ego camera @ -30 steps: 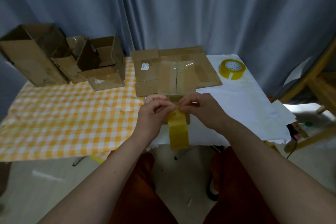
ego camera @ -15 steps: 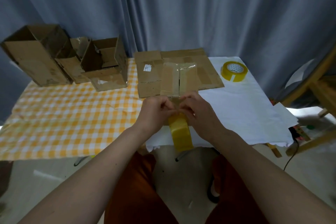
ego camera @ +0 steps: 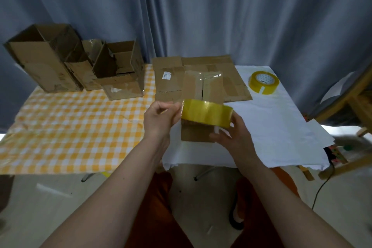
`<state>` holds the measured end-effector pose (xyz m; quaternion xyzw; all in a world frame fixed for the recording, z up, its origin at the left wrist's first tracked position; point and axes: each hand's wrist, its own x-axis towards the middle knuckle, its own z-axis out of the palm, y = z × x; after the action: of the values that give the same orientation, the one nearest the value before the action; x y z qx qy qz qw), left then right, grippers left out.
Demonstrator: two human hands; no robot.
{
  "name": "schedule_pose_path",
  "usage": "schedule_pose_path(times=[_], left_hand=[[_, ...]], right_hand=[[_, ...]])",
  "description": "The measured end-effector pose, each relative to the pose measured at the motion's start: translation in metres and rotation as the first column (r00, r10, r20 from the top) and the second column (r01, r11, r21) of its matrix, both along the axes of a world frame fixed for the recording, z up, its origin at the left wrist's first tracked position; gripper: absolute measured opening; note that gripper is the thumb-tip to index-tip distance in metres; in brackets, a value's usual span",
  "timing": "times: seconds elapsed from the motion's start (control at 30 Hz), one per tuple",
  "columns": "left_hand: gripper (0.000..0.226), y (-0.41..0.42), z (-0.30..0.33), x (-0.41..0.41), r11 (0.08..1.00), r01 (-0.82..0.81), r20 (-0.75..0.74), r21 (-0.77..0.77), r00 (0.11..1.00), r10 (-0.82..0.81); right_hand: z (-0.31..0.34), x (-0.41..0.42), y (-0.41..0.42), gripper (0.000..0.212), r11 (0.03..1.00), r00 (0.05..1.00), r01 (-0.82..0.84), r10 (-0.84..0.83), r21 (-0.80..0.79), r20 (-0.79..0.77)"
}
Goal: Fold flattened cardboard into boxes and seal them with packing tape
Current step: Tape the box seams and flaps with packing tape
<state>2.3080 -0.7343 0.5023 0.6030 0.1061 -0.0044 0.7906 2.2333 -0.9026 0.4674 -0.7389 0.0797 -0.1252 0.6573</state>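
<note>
Pulling tape loose now. Left hand (ego camera: 161,116) pinching the tape end (ego camera: 181,106) with curled fingers; right hand (ego camera: 234,134) gripping the yellow tape roll (ego camera: 207,112) above the surface's (ego camera: 271,127) near edge. Under it, small cardboard piece (ego camera: 196,133). Next, probably: stretch tape, press over a seam. Farther back, flat cardboard (ego camera: 201,78), spare roll (ego camera: 263,82), open boxes (ego camera: 118,70).

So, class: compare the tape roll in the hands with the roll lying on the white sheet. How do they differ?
The held roll is up off the table, gripped by the right hand, while the left hand pinches its loose end; the spare roll lies flat on the sheet, untouched. The held roll shows its side, the spare roll its core. Both are yellowish packing tape.
</note>
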Motion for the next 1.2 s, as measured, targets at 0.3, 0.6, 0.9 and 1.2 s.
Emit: schedule_pose_path(times=[0.3, 0.6, 0.9, 1.2], left_hand=[[0.032, -0.011, -0.012, -0.013, 0.999, 0.013, -0.177, 0.046, 0.984, -0.005], [0.024, 0.008, -0.032, 0.004, 0.984, -0.036, -0.307, 0.176, 0.948, 0.09], [0.033, 0.009, -0.046, 0.016, 0.959, -0.126, -0.245, 0.255, 0.951, 0.191], [0.035, -0.011, -0.05, 0.046, 0.955, -0.147, -0.242, 0.257, 0.947, 0.211]], right_hand=[[0.011, 0.013, -0.01, 0.031, 0.958, 0.966, 0.21, -0.173, -0.194, 0.193], [-0.013, 0.007, -0.045, 0.034, 0.835, 0.932, 0.342, -0.361, -0.431, 0.04], [-0.01, 0.015, -0.072, 0.039, 0.533, 0.982, -0.048, -0.128, -0.845, -0.137], [-0.011, 0.041, -0.103, 0.038, 0.292, 0.963, 0.01, -0.261, -0.956, -0.069]])
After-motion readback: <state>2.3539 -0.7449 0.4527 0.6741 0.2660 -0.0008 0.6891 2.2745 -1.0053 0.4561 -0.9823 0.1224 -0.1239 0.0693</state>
